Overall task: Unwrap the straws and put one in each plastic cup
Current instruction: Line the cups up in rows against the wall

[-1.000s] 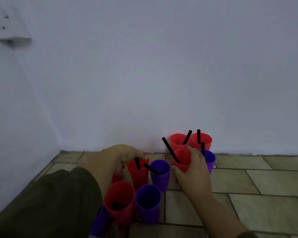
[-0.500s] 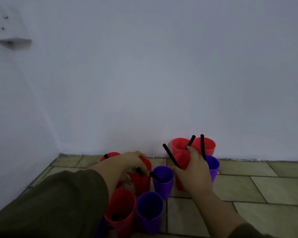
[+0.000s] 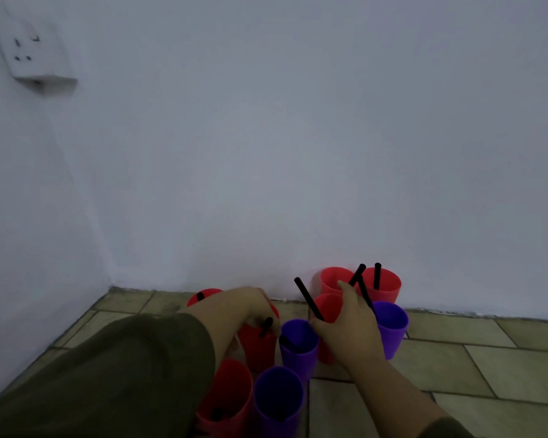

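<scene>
The cups [image 3: 279,396] stand tight together on the tiled floor [image 3: 456,358]. The right hand [image 3: 351,330] grips the middle red cup [image 3: 328,306], which has a black straw [image 3: 309,300] inside. The left hand [image 3: 244,303] curls over the left red cup [image 3: 257,346]; its grip I cannot tell. I fear a nudge topples the neighbours. No writing is readable.

Left hand [image 3: 250,303] grips 1 red cup [image 3: 257,347], right hand [image 3: 350,331] a 2nd red cup [image 3: 328,306].
</scene>
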